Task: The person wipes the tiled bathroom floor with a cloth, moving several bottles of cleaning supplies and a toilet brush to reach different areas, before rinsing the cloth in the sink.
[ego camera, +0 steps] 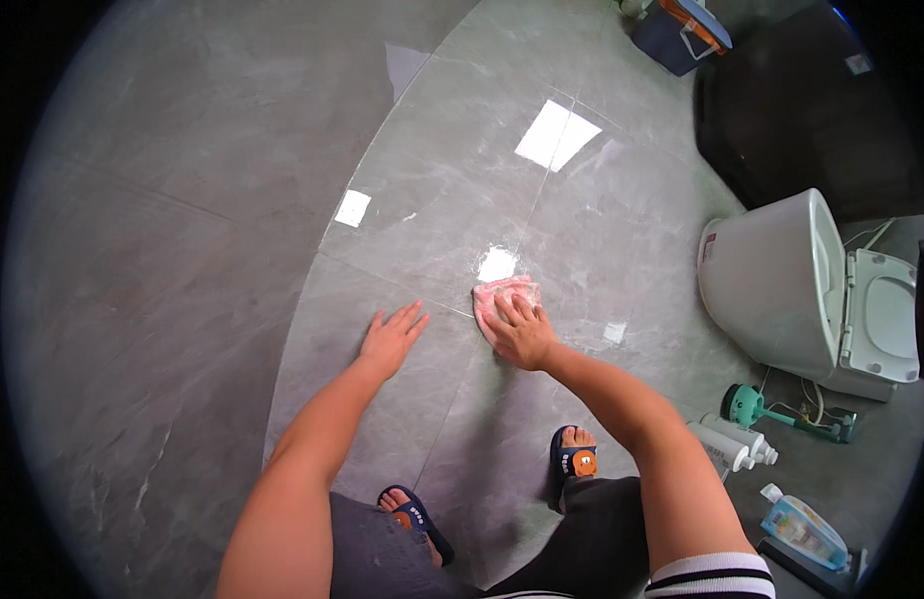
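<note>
My right hand (523, 335) lies on a pink cloth (486, 299), pressing it against the grey marble-look tile floor (582, 247). The cloth is slightly rumpled and has pale patches; part of it is hidden under my palm and fingers. To its left, my left hand (393, 343) is held palm down with the fingers apart and nothing in it. Whether that palm rests on the tile or hovers just above it is hard to tell. A bright light reflection (498, 263) shows on the floor just beyond the cloth.
At right stands a white toilet (769, 277), lid raised. Beside it are a green-handled brush (746, 406), white bottles (720, 445) and a blue bottle (802, 528). A lidded bin (675, 41) and dark panel (799, 112) stand beyond. My slippered feet (574, 460) are below my hands.
</note>
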`<state>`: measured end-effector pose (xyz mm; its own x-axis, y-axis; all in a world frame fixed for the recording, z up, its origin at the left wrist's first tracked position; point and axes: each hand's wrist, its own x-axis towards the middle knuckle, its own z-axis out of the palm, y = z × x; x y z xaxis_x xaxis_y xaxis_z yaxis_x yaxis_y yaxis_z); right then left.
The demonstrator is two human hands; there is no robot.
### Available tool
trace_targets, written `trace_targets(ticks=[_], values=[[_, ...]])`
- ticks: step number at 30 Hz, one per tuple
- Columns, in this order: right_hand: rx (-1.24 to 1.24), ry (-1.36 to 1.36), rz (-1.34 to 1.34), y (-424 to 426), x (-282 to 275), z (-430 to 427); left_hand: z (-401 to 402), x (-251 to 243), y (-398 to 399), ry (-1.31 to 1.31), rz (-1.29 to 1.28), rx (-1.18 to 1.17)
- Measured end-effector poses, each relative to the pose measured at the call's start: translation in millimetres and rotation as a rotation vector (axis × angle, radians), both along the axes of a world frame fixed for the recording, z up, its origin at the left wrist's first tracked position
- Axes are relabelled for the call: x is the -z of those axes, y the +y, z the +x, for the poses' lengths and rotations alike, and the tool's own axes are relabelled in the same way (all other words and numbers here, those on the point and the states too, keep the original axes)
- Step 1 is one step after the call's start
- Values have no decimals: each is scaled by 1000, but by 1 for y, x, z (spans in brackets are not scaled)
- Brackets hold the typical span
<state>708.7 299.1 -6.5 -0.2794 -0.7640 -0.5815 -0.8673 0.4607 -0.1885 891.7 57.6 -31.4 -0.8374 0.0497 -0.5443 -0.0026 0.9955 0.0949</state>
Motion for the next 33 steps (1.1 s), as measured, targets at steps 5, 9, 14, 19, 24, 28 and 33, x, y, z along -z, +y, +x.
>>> trace_targets(ticks=[5,9,14,19,24,28,33], values=[[201,99,-65,-4,0,23,16,22,9,133,-59,-46],[573,57,-57,-8,-1,49,17,10,5,20,-86,-36],[453,167,-166,-19,22,48,20,-2,3,0,-1,-139],[501,311,-113,-49,52,66,75,-8,4,26,55,-664],[-23,21,-412,-131,49,139,162,-18,-43,-86,-49,-985],[-438,27,-399,-203,58,119,181,-12,-38,-84,-43,-923],[108,115,-441,-273,55,92,177,-14,-28,-131,-74,-1173]])
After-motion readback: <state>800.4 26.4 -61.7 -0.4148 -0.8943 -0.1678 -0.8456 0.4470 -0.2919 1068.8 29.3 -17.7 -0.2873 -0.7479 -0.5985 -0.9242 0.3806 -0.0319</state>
